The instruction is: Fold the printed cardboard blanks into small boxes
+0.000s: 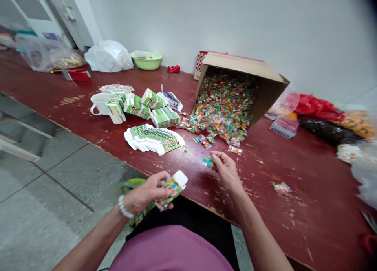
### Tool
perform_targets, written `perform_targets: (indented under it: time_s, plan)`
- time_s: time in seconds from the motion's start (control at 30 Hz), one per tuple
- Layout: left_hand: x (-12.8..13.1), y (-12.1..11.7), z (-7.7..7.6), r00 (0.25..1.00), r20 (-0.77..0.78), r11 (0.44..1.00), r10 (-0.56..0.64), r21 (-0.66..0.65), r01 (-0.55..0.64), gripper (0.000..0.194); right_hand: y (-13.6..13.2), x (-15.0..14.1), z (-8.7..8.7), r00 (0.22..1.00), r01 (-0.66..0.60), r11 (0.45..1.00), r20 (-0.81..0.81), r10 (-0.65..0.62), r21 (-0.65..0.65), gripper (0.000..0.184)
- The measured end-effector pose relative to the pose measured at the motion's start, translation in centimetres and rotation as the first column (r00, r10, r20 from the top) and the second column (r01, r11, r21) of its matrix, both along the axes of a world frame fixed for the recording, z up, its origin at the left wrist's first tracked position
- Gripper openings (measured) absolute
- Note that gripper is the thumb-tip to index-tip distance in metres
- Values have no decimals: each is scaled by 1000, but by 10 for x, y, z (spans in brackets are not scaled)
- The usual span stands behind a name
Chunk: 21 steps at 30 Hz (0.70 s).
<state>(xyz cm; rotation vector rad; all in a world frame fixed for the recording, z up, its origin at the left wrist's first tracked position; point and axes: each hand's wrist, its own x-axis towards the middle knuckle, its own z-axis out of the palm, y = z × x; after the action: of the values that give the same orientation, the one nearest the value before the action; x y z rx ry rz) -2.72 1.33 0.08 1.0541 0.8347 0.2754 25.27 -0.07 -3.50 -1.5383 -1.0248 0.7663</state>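
My left hand is closed around a small green printed carton with a white open flap, held just off the near edge of the dark red table. My right hand rests on the table and pinches a small wrapped candy packet between its fingertips. Just beyond it, loose candy packets spill from a tipped cardboard box full of colourful candies. A fan of flat green carton blanks lies to the left, with several folded cartons behind it.
A white mug stands by the folded cartons. A green basin, a white bag and clear plastic bags sit at the back left. Red, black and clear bags crowd the right end. One stray packet lies at right.
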Motion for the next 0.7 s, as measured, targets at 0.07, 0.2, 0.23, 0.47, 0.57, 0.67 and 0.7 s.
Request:
perform_targets:
  time_s: [0.07,0.2,0.23,0.47,0.57,0.67,0.7]
  plan:
    - [19,-2,1,998,59,1000,14,-1,-14,38,-12,-18,13,992,-127,992,-5,127,22,36]
    - [37,-8,1,985,167,998,-33,-44,41,39,-29,-39,25,913,-245,955,372,169,166,18]
    - [38,-10,1,983,178,997,-40,-51,50,39,-31,-41,26,873,-258,943,469,134,211,18]
    - [39,-17,-2,961,255,989,-110,-71,132,40,-34,-47,31,825,-442,879,464,321,177,26]
    - [40,-20,-3,953,295,990,-73,-91,104,39,-36,-46,34,931,-348,924,176,320,157,28]
    - [40,-22,-3,956,290,993,-41,-97,72,39,-42,-43,31,961,-275,950,27,274,148,27]
    - [39,-23,-3,958,286,994,-24,-95,53,40,-45,-42,30,965,-262,956,24,262,134,26]
